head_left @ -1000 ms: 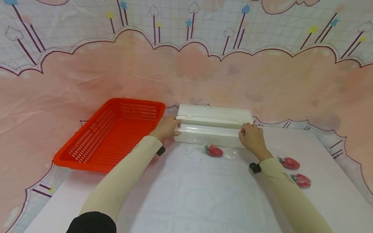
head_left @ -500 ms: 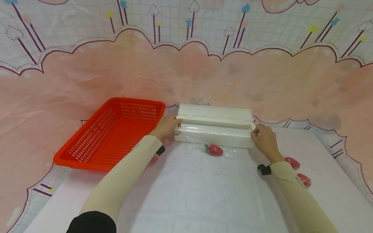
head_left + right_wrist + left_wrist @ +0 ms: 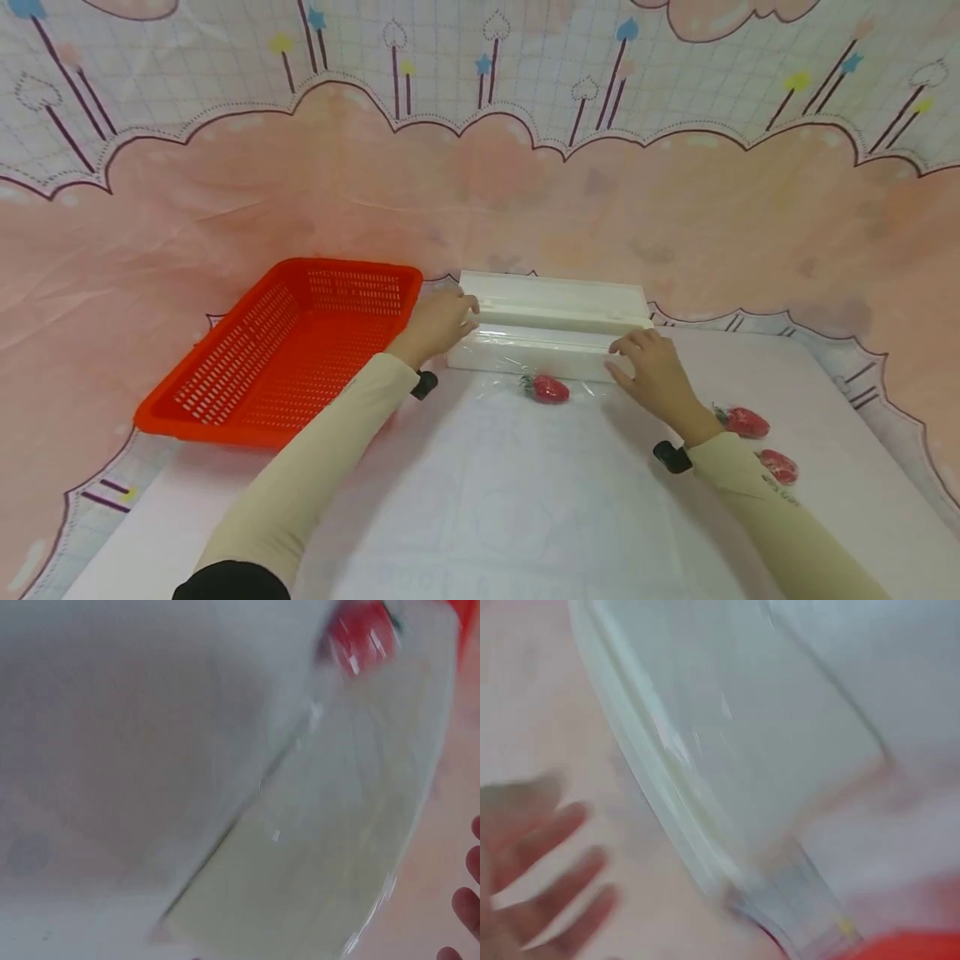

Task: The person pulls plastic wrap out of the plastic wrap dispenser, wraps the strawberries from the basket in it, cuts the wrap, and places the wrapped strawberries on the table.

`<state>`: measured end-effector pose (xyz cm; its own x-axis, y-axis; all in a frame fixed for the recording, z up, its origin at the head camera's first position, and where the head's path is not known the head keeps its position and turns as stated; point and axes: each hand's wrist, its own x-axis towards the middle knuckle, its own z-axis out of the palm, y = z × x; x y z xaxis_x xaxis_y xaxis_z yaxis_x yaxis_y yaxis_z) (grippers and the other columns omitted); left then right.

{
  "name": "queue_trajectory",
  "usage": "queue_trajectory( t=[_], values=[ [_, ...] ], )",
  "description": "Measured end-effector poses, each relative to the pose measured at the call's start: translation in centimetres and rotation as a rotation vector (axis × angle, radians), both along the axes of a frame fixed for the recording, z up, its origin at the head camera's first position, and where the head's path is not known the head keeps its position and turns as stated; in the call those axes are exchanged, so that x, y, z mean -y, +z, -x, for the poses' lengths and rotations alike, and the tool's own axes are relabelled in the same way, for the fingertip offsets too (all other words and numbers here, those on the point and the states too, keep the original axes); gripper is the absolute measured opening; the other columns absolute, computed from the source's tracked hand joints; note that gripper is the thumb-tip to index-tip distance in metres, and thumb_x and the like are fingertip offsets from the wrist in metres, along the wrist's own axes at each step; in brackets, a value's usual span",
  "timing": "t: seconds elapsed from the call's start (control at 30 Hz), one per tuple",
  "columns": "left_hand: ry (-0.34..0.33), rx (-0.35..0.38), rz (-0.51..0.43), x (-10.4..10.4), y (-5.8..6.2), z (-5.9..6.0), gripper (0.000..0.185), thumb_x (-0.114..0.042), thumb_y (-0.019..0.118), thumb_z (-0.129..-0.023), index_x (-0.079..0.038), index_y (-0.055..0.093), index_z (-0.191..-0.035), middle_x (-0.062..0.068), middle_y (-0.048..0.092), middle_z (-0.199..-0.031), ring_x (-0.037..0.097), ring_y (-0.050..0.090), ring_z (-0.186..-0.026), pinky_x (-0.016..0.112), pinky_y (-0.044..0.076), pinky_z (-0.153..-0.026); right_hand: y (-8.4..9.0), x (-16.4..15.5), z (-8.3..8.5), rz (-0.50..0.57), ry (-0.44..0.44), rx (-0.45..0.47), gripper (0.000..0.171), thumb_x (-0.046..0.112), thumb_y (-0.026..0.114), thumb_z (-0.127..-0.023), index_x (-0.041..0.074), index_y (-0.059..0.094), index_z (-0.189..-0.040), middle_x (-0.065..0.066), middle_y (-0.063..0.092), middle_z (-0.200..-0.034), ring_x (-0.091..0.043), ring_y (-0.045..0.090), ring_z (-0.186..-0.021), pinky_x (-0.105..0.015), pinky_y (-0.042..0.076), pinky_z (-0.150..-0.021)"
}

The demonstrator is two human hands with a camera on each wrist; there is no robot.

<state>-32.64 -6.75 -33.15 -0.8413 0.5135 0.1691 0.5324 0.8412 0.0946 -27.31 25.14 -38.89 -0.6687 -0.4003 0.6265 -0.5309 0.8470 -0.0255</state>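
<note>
A white cling-film dispenser box [image 3: 551, 321] lies across the table's far side with its lid up. Clear film [image 3: 525, 379] runs from it toward me and covers a red strawberry [image 3: 546, 388]. My left hand [image 3: 442, 321] rests against the box's left end; the blurred left wrist view shows its fingers [image 3: 551, 859] straight and spread beside the box [image 3: 727, 750]. My right hand [image 3: 647, 367] lies at the box's front right, its fingers reaching left onto the film edge. The blurred right wrist view shows the strawberry [image 3: 360, 634] and the fingertips [image 3: 469, 907].
An orange slotted basket [image 3: 292, 350] stands left of the box. Two more strawberries [image 3: 742, 421] [image 3: 778, 467] lie by my right forearm. A pink patterned cloth [image 3: 480, 192] rises behind, and the white mat [image 3: 525, 517] stretches toward me.
My right hand slid to the box's right end, then came back left and down onto its front. My left hand shifted slightly up at the left end.
</note>
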Motion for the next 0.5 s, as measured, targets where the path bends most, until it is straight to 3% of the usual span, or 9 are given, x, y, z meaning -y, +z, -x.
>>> queue_trajectory(
  t=[0.1,0.2,0.3,0.5],
  values=[
    [-0.13,-0.226,0.091,-3.1,-0.9,-2.0,0.018,-0.02,0.062,-0.089,-0.013,0.065,-0.105,0.006,0.063,-0.102,0.023,0.059,-0.097,0.037,0.047,-0.09,-0.1,2.2,-0.5,-0.261,0.1,-0.111,0.03,0.024,0.08,-0.069,0.007,0.063,-0.087,-0.008,0.06,-0.084,-0.028,0.056,-0.084,-0.046,0.047,-0.074],
    [-0.267,-0.363,0.216,-5.6,-2.6,-3.4,0.016,-0.019,0.061,-0.087,-0.014,0.065,-0.102,0.002,0.062,-0.1,0.02,0.058,-0.097,0.036,0.045,-0.092,-0.6,3.7,-0.4,-0.472,0.132,-0.144,0.035,0.034,0.08,-0.069,0.009,0.063,-0.087,-0.006,0.061,-0.085,-0.025,0.056,-0.085,-0.045,0.049,-0.077],
    [-0.325,-0.427,0.327,-7.0,-4.6,-3.8,0.017,-0.019,0.059,-0.087,-0.014,0.065,-0.103,0.001,0.062,-0.098,0.018,0.058,-0.095,0.033,0.046,-0.091,-1.2,4.5,0.0,-0.592,0.142,-0.139,0.035,0.035,0.078,-0.071,0.008,0.063,-0.088,-0.007,0.06,-0.087,-0.025,0.057,-0.085,-0.046,0.05,-0.078],
    [-0.311,-0.418,0.417,-8.0,-7.0,-3.0,0.021,-0.024,0.058,-0.088,-0.014,0.067,-0.105,-0.001,0.062,-0.099,0.017,0.059,-0.097,0.032,0.047,-0.088,-2.2,5.1,0.7,-0.677,0.155,-0.084,0.032,0.031,0.075,-0.076,0.007,0.065,-0.095,-0.007,0.062,-0.091,-0.026,0.06,-0.091,-0.048,0.051,-0.083]
  ],
)
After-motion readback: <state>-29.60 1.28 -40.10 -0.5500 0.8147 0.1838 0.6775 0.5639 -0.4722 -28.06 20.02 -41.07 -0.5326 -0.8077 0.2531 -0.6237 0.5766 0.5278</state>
